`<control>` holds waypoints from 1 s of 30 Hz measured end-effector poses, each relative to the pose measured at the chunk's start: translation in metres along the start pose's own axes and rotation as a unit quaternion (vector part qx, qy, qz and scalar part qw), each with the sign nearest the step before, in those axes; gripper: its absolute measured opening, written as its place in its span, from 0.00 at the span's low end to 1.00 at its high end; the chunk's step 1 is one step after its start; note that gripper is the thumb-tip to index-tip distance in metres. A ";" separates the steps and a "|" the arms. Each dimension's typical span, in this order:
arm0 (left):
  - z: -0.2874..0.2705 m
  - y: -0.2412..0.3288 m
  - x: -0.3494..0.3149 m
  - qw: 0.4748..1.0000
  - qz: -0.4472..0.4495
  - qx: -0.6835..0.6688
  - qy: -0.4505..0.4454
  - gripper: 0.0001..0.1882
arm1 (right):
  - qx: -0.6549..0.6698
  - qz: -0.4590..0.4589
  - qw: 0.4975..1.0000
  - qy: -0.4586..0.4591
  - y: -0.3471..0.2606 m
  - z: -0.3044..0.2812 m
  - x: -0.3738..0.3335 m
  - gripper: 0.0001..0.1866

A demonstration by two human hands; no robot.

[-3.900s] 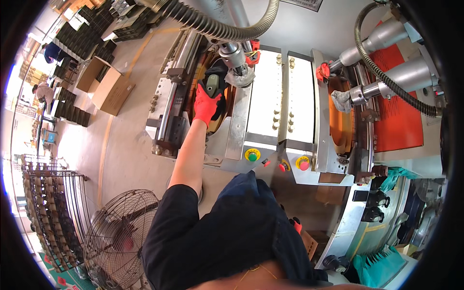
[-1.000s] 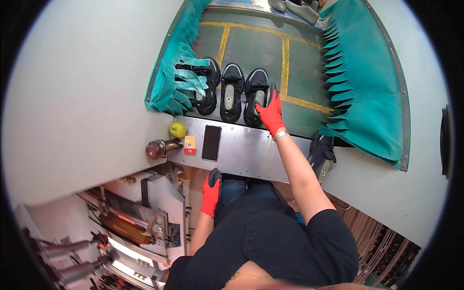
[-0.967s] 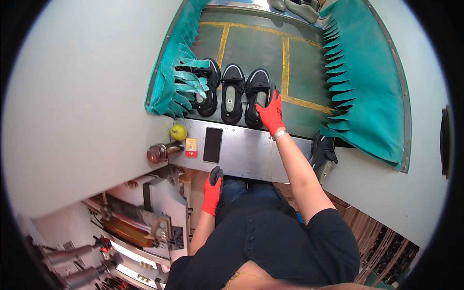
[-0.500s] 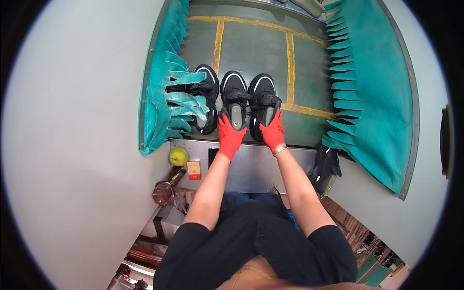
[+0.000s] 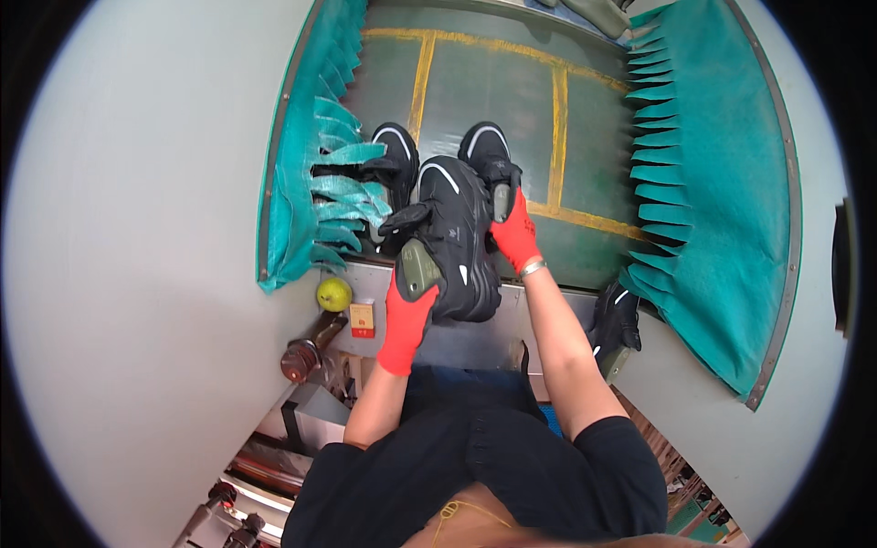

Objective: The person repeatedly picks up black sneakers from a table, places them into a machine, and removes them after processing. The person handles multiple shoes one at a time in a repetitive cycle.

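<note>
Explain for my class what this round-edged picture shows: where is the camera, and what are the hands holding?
A wide fisheye camera on the person's head looks down, so straight edges bend near the rim. Both hands are the wearer's, in red gloves. The left hand holds a black shoe by the grey-green block inside it. The right hand grips a second shoe over the green surface. A third shoe sits partly behind teal strips. Nearer, a green fruit and small box rest on a metal ledge.

Middle black shoe [image 5: 459, 228] — now off the green surface [image 5: 493, 82], tilted — in the left of the hands [image 5: 408, 320]
</note>
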State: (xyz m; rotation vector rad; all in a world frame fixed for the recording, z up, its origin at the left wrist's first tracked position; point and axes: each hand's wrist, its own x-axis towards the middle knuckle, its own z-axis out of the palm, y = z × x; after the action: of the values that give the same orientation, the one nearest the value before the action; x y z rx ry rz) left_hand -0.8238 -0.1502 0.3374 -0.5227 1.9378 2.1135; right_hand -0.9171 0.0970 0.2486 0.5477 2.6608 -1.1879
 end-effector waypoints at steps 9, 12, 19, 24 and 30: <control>0.019 0.005 -0.124 0.979 0.011 0.196 -0.059 0.49 | 0.458 -0.086 0.878 -0.111 0.002 -0.071 -0.079 0.37; 0.028 -0.024 -0.148 0.974 0.021 0.220 -0.044 0.52 | 0.420 -0.105 0.884 -0.179 0.013 -0.091 -0.154 0.38; 0.058 -0.043 -0.194 0.955 0.028 0.294 -0.034 0.49 | 0.303 -0.127 0.929 -0.169 0.047 -0.102 -0.242 0.52; 0.081 -0.087 -0.207 0.905 0.088 0.407 -0.089 0.48 | 0.134 -0.157 0.969 -0.139 0.087 -0.087 -0.258 0.43; 0.088 -0.122 -0.213 0.904 0.026 0.404 -0.137 0.49 | 0.039 -0.148 0.986 -0.068 0.118 -0.076 -0.247 0.31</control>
State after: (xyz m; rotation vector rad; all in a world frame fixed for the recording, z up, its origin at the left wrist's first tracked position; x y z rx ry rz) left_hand -0.5908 -0.0353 0.3188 0.0016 2.3933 1.1245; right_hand -0.6447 0.1627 0.2941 0.0761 2.6507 -1.3567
